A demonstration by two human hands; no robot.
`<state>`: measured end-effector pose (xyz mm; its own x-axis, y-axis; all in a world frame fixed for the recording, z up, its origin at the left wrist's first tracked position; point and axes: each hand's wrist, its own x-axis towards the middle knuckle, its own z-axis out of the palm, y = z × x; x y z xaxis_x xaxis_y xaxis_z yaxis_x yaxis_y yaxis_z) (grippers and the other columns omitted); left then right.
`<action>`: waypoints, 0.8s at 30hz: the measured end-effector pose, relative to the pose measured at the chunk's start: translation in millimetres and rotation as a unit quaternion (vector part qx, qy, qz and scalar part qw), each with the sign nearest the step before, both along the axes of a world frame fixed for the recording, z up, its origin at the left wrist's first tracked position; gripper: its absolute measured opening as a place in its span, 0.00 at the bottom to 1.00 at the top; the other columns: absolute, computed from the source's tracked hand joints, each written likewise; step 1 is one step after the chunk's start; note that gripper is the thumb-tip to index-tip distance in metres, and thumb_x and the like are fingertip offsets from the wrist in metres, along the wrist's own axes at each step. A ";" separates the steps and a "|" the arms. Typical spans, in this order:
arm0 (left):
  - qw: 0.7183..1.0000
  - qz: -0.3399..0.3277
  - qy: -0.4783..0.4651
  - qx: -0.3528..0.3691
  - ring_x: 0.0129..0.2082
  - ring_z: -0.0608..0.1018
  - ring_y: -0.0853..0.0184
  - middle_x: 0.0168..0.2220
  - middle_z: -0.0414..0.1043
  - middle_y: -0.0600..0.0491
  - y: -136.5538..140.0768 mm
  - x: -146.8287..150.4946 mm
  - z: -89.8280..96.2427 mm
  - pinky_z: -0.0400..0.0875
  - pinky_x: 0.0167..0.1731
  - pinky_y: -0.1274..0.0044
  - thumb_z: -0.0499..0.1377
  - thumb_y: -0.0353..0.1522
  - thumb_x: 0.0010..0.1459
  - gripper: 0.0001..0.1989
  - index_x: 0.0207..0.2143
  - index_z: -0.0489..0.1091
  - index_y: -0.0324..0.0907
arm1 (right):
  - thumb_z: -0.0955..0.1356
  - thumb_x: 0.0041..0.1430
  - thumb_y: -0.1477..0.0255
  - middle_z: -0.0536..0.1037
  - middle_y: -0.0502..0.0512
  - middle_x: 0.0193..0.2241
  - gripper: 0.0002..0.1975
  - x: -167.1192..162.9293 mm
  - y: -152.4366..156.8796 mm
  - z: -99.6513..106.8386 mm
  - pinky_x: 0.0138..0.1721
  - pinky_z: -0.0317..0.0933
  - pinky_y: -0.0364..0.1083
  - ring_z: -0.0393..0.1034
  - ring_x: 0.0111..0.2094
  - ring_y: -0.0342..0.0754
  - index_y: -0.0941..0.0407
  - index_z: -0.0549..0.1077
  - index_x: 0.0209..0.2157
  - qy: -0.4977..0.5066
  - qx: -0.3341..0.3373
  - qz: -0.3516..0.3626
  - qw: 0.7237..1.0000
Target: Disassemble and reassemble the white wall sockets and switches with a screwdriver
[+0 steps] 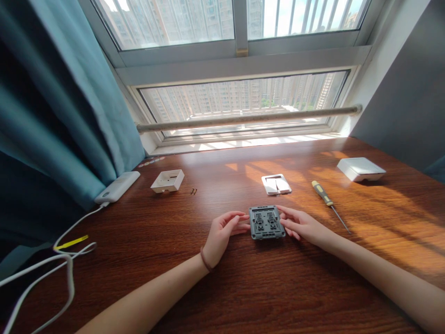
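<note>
A dark grey wall switch module [267,222], square with two slotted mechanisms on its upper face, is held low at the middle of the table. My left hand [222,232] has its fingertips against the module's left edge, the thumb lying over the fingers. On the opposite edge, my right hand [299,223] grips it between thumb and fingers. Just beyond lies a white switch cover plate [266,185] with rocker pieces on it. To the right rests a screwdriver [323,195] with a grey and yellow handle, its shaft pointing toward me.
At the left stand an open white mounting box [162,188] and two small screws [193,190]. A white box-shaped piece [361,170] sits far right. A white device [120,186] trails a cable [71,273] along the left, beside the blue curtain [104,116]. A window rail [243,119] runs behind.
</note>
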<state>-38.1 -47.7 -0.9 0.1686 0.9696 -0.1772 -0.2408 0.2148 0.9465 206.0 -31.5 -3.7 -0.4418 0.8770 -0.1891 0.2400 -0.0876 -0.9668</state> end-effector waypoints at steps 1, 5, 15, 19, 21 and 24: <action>1.000 0.000 0.000 0.000 0.33 0.79 0.59 0.39 0.75 0.40 0.0 0.1 0.1 0.73 0.40 0.67 0.61 0.38 0.50 0.17 0.38 0.69 0.33 | 0.64 0.53 0.56 0.64 0.46 0.22 0.36 0.3 0.4 -0.7 0.15 0.51 0.38 0.54 0.16 0.36 0.63 0.55 0.58 0.004 0.000 -0.001 1.000; 1.000 0.006 0.004 0.001 0.33 0.79 0.59 0.39 0.75 0.40 -0.5 0.7 1.0 0.73 0.40 0.66 0.62 0.38 0.49 0.17 0.37 0.69 0.34 | 0.64 0.54 0.57 0.64 0.46 0.22 0.35 1.5 1.8 -2.8 0.15 0.51 0.38 0.55 0.16 0.36 0.63 0.56 0.57 0.011 0.001 0.007 1.000; 1.000 0.004 0.009 0.008 0.33 0.79 0.59 0.38 0.76 0.41 -1.0 0.2 1.6 0.73 0.39 0.66 0.62 0.39 0.49 0.18 0.37 0.69 0.34 | 0.64 0.53 0.57 0.63 0.45 0.21 0.36 0.9 1.1 -1.6 0.15 0.50 0.39 0.54 0.16 0.36 0.62 0.55 0.58 0.002 0.001 0.004 1.000; 1.000 0.006 0.011 0.005 0.33 0.79 0.58 0.38 0.76 0.41 -1.0 0.2 1.6 0.73 0.40 0.66 0.62 0.39 0.49 0.17 0.37 0.69 0.35 | 0.64 0.53 0.56 0.63 0.44 0.18 0.37 0.5 0.8 0.9 0.16 0.50 0.39 0.55 0.16 0.37 0.64 0.54 0.58 -0.003 0.002 0.003 1.000; 1.000 0.006 0.012 0.003 0.33 0.79 0.59 0.38 0.76 0.41 -0.7 0.4 1.9 0.72 0.40 0.66 0.62 0.39 0.49 0.17 0.37 0.69 0.35 | 0.63 0.54 0.56 0.63 0.44 0.18 0.37 -0.3 0.8 1.4 0.16 0.51 0.39 0.55 0.15 0.37 0.65 0.54 0.58 -0.003 0.002 0.005 1.000; 1.000 0.005 0.016 0.001 0.33 0.79 0.60 0.38 0.76 0.42 -0.7 1.3 3.0 0.73 0.39 0.68 0.61 0.39 0.49 0.17 0.37 0.69 0.35 | 0.63 0.55 0.57 0.63 0.44 0.18 0.36 -0.4 0.7 -0.4 0.15 0.49 0.39 0.54 0.14 0.37 0.64 0.54 0.58 -0.011 0.002 0.006 1.000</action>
